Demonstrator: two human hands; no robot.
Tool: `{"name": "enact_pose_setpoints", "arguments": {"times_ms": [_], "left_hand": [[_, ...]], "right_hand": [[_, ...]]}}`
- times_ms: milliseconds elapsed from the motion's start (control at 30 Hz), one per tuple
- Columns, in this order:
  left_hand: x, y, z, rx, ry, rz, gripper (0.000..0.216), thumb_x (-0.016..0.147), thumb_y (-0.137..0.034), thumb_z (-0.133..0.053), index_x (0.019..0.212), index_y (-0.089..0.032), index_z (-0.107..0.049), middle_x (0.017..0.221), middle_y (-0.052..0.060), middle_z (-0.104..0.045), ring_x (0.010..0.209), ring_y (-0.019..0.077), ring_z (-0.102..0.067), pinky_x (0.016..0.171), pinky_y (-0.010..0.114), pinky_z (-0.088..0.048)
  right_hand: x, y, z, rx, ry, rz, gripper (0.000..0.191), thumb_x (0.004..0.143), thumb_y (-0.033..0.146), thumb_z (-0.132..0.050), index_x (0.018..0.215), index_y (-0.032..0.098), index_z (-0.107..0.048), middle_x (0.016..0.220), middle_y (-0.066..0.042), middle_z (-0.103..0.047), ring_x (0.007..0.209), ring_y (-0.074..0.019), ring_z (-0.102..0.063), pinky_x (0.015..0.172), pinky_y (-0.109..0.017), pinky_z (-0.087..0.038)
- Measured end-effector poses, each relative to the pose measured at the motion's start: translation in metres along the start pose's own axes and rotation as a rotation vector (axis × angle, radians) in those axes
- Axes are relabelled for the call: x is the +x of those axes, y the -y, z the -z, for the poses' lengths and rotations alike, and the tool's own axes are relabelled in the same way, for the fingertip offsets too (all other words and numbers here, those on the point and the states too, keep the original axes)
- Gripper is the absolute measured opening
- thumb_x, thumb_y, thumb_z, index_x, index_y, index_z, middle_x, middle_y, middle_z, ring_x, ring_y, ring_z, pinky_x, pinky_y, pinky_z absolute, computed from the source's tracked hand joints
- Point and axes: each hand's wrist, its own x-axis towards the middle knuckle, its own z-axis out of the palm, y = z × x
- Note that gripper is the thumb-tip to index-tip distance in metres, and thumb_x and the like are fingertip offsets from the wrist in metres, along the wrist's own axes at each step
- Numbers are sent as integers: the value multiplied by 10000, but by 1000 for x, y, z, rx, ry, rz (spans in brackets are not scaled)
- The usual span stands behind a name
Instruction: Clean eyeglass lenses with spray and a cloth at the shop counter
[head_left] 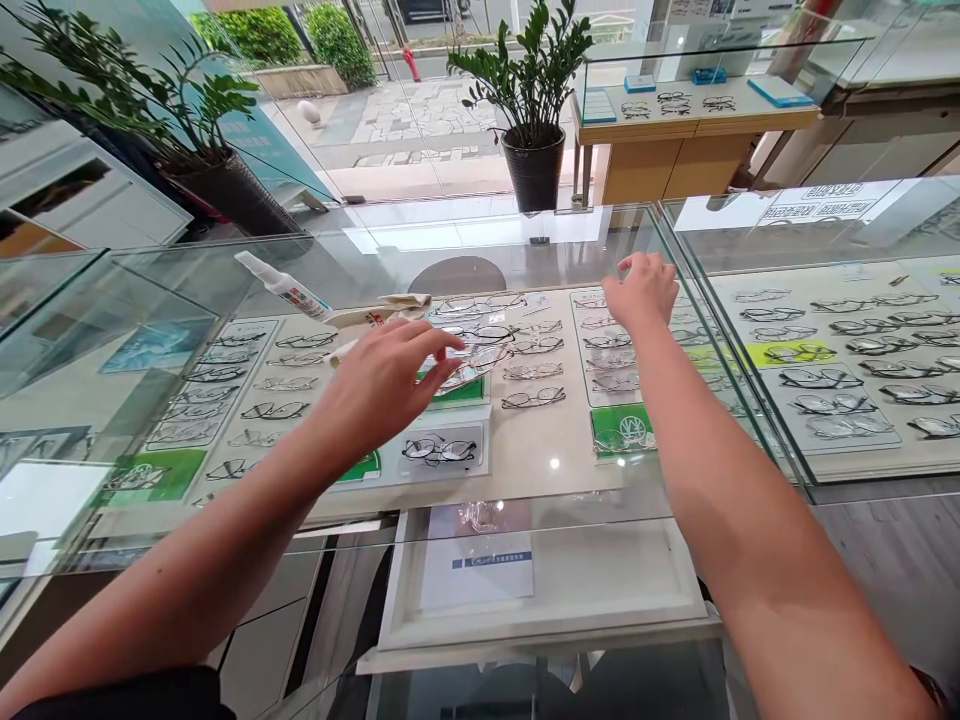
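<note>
- My left hand is partly spread, thumb and forefinger bent toward each other with a small gap showing; I cannot tell whether they pinch the reddish glasses just beside their tips.
- Those glasses sit to the right of my left fingertips, their long axis slanting away from my thumb, rightward and toward the far side.
- My right hand is well apart to the right, fingers loosely bent above the glass counter; I cannot tell if they touch anything.
- Just beyond my left knuckles is a cloth; left of it, a bottle points its nozzle leftward and away.
</note>
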Motion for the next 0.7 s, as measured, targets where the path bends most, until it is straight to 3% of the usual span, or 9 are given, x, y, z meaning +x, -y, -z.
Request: {"name": "enact_pose_setpoints", "arguments": {"times_ms": [133, 367, 700], "left_hand": [[3, 2, -10, 165, -14, -35, 216, 999, -417, -674, 974, -234, -786, 1351, 127, -726, 1368, 397, -586, 1176, 611, -464], [12, 9, -26, 116, -79, -42, 213, 1037, -324, -625, 911, -230, -769, 1503, 100, -705, 1514, 383, -506, 1215, 616, -407], [15, 6, -31, 27, -51, -136, 198, 1025, -291, -631, 895, -236, -771, 1103, 63, -825, 1199, 325, -652, 1115, 540, -416]], "right_hand": [[1, -2, -2, -1, 3, 5, 185, 982, 337, -604, 1129, 228, -574, 1403, -170, -575, 1358, -369, -477, 1135, -591, -406], [3, -4, -3, -10, 0, 14, 191, 994, 368, -586, 1124, 229, -574, 1394, -176, -573, 1356, -376, -477, 1134, -613, -397], [3, -2, -2, -6, 12, 2, 188, 964, 345, -602, 1109, 233, -559, 1416, -180, -573, 1355, -376, -487, 1156, -613, -394]]}}
